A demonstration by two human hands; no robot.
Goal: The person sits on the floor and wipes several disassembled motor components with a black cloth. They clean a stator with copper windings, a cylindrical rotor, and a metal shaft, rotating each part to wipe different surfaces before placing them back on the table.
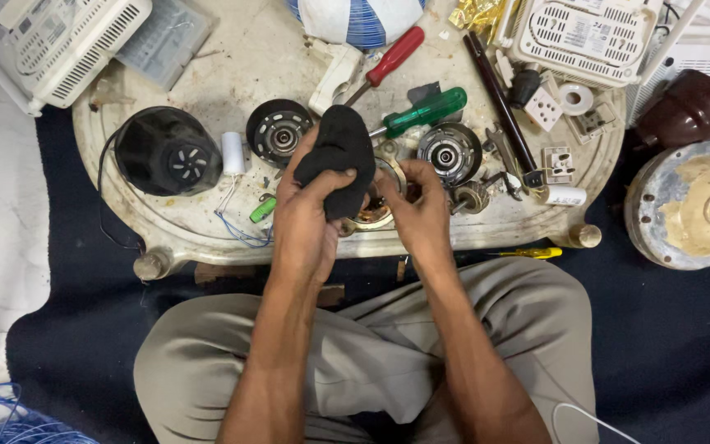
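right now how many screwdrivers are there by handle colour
red handle: 1
green handle: 1
yellow handle: 1
total: 3
The left hand holds a black cloth; neither it nor the right hand holds a screwdriver.

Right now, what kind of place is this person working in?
Probably a small repair workshop for electrical things. Screwdrivers, like the green-handled screwdriver, lie on a low worn table among round motor parts, and the left hand holds a black cloth.
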